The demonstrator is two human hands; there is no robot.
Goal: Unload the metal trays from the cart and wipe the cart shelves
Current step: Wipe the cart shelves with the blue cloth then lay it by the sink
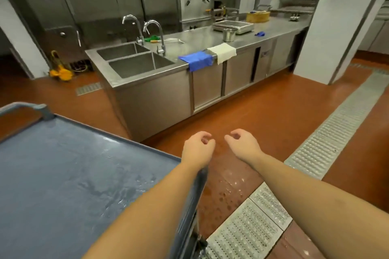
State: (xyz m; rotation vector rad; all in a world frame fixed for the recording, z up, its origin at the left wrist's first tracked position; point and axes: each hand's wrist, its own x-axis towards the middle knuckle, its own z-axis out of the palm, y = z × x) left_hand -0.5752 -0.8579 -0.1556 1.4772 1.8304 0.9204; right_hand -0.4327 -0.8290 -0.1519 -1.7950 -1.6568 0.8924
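Head view: the cart (63, 174) fills the lower left, its top shelf a slate-blue moulded plastic with a raised lip, a rounded grey handle (21, 107) and a wet, streaky sheen. The metal trays (233, 25), rectangular stainless pans with rolled rims, sit stacked far back on the brushed-steel worktop (200, 35), just beside a small cylindrical steel pot (229, 34). A blue cloth (197, 60) and a white cloth (223, 52) hang side by side over the worktop's front edge, near a double sink (134, 60) with gooseneck taps (153, 27). A small label (264, 53) on a cabinet door is too blurred to read. The left hand (196, 147) and right hand (242, 145) hover over the glossy red-brown floor (263, 107) past the cart's corner, each grip loosely curled on nothing.
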